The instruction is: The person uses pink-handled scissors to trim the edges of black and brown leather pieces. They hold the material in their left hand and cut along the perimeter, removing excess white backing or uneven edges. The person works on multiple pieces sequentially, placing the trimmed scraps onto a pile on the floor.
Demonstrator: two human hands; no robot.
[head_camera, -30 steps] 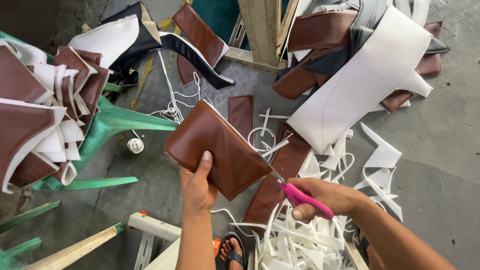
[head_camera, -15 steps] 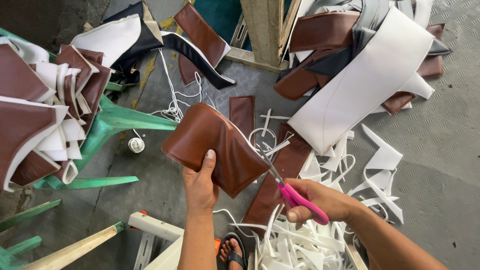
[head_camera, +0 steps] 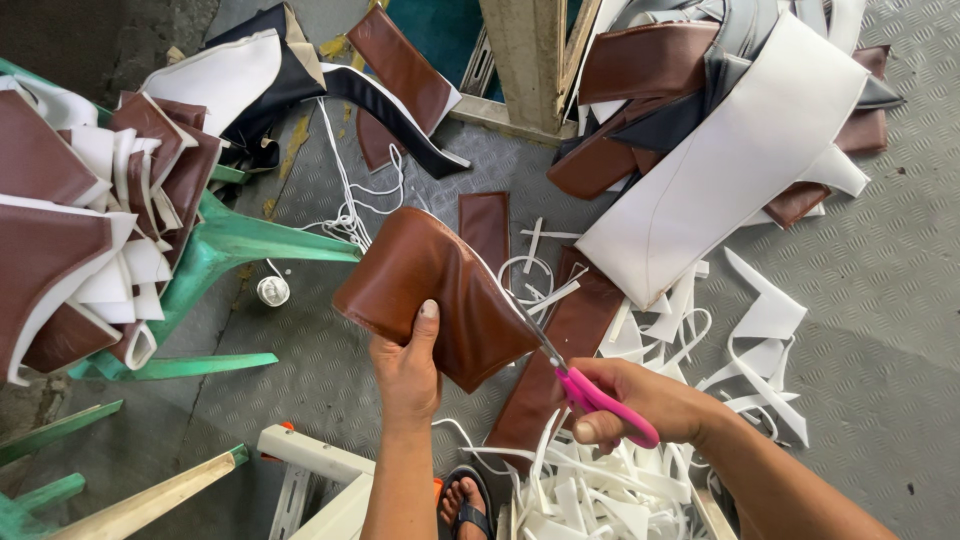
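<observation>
At the bottom edge a sandalled foot (head_camera: 466, 503) shows between the forearms, beside a white frame (head_camera: 318, 458) and a heap of white strips (head_camera: 600, 490). The left hand (head_camera: 407, 368) grasps a brown leather piece (head_camera: 440, 292) by its lower edge, thumb pressed flat on the face, and holds it up above the floor, slightly curled. The right hand (head_camera: 640, 402) is clenched on the pink handles of the scissors (head_camera: 585, 385); the blades run up and left to the leather's right edge, along the white foam trim there. Whether the blades are apart or closed cannot be told.

Under the leather and hands a long brown strip (head_camera: 555, 375) lies on the grey tread-plate floor (head_camera: 880, 300), with another brown strip (head_camera: 486, 228) just above the held piece. White offcuts (head_camera: 760, 320) are scattered to the right. To the left a green plastic chair (head_camera: 235, 250) carries a stack of brown and white pieces (head_camera: 80, 220), and a small white spool (head_camera: 272, 291) lies on the floor near its leg, with white cord (head_camera: 350, 205) trailing behind.

Farther off, a large white sheet (head_camera: 730, 160) lies over brown and dark pieces (head_camera: 640, 70) at upper right. At the top stands a wooden post (head_camera: 530, 55), with a black and white piece (head_camera: 245, 75) and one more brown piece (head_camera: 400, 65) to its left
</observation>
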